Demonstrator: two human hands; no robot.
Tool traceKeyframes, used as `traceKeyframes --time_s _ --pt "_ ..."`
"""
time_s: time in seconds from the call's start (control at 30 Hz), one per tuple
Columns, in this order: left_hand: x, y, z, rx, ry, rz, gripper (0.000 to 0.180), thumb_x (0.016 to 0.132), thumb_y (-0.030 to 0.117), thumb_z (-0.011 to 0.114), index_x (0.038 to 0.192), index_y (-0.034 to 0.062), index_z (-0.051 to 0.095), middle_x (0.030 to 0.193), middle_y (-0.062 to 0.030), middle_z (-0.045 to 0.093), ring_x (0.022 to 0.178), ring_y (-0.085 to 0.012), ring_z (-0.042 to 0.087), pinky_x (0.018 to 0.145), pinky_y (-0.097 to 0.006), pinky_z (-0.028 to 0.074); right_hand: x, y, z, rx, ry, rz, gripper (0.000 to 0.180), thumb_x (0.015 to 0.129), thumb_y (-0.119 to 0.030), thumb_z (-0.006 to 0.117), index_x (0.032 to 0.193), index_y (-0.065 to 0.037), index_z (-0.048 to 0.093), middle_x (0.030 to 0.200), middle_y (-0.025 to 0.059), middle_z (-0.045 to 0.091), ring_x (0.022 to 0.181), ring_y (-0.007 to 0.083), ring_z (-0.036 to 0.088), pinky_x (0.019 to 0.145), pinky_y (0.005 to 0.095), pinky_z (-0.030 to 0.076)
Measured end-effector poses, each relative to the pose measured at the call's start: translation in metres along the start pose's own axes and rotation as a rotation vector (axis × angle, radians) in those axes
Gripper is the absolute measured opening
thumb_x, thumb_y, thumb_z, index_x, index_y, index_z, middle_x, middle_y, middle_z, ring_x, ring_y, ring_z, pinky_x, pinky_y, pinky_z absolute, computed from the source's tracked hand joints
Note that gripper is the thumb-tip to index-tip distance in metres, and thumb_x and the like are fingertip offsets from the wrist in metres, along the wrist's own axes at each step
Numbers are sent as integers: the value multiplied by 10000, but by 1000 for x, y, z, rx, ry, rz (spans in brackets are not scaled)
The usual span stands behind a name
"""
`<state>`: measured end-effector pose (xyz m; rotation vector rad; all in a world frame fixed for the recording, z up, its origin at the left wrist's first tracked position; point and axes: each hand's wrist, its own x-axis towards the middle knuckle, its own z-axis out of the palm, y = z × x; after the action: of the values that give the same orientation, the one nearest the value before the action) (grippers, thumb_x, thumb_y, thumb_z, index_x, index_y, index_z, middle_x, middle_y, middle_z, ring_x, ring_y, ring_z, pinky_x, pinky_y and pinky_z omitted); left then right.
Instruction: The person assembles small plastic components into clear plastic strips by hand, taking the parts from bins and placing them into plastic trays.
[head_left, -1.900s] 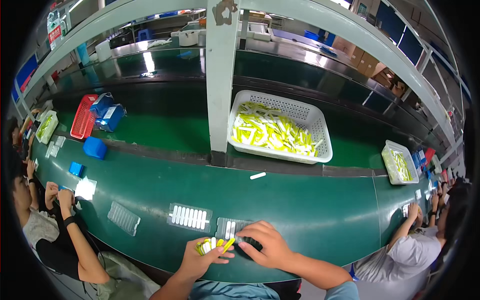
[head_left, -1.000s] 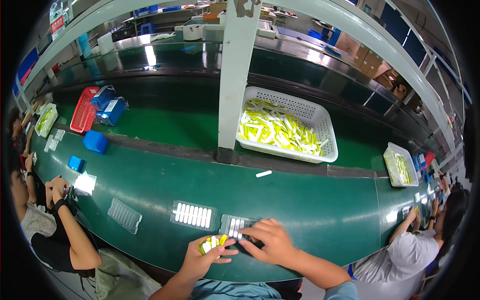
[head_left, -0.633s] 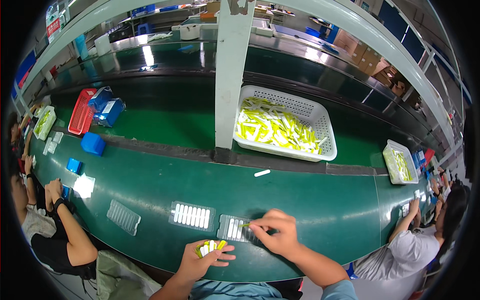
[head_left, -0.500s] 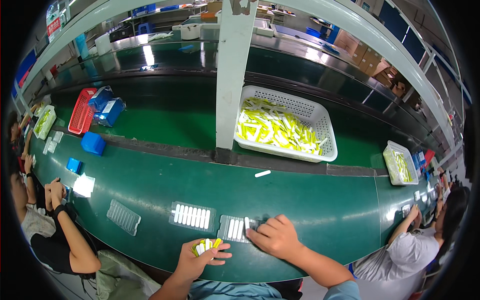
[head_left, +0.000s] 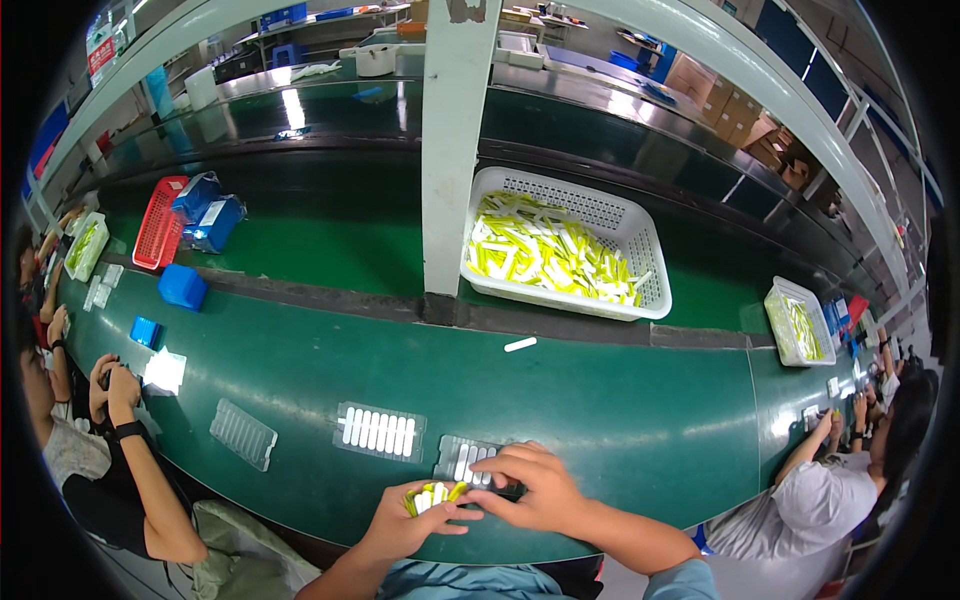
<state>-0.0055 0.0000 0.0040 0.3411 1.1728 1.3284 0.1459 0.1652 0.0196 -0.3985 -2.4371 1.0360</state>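
Observation:
A bunch of yellow and white plastic sticks (head_left: 434,496) is held in my left hand (head_left: 400,524), close to the table's front edge. My right hand (head_left: 543,492) has come up against the bunch, its thumb and forefinger apart. Under the right fingers lies a clear slotted tray (head_left: 448,454) with several white-faced sticks side by side; the hand hides its right part. To its left a similar tray (head_left: 346,412) carries a row of sticks. Further left rests a clear tray (head_left: 243,434) with no sticks in it.
A white basket (head_left: 640,225) heaped with yellow and white sticks stands behind a pale post (head_left: 455,160). One loose stick (head_left: 520,344) lies on the green table (head_left: 620,400). Blue boxes (head_left: 182,287) and a red basket (head_left: 158,222) are at left. Co-workers sit on both sides.
My right hand has left the stick at the tray and moved left to the bunch. The left hand has shifted slightly right, and the view has moved a little.

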Motion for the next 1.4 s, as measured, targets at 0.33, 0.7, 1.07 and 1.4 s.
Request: traceKeyframes --time_s 0.33,0.7,1.07,1.4 --pt "-3 -10 -26 -83 82 43 280 960 48 614 1221 -54 599 1166 -260 672 1005 -351 715 781 -431 631 18 15 1 -275 173 -269 122 762 -111 787 880 -97 760 653 -15 581 610 175 522 601 318 395" --pt "-8 -3 -27 -456 -35 -75 349 963 16 564 1310 -23 540 1343 -258 583 1221 -381 607 992 -449 544 17 17 18 -165 -52 -258 114 827 -184 744 926 -129 756 741 -26 582 728 190 531 720 349 385" --pt "-2 -15 -22 -139 -177 -51 262 934 4 630 1192 -40 610 1088 -183 693 852 -250 736 587 -308 592 19 -13 17 355 -82 34 99 838 -140 775 923 -95 751 678 1 596 608 169 563 671 327 447" --pt "-1 -18 -29 -362 -122 -154 304 971 60 625 1249 -56 584 1160 -217 685 1001 -297 721 737 -340 616 5 0 -12 -177 -137 -624 229 752 -90 787 976 -126 752 740 -38 543 616 132 528 574 306 391"
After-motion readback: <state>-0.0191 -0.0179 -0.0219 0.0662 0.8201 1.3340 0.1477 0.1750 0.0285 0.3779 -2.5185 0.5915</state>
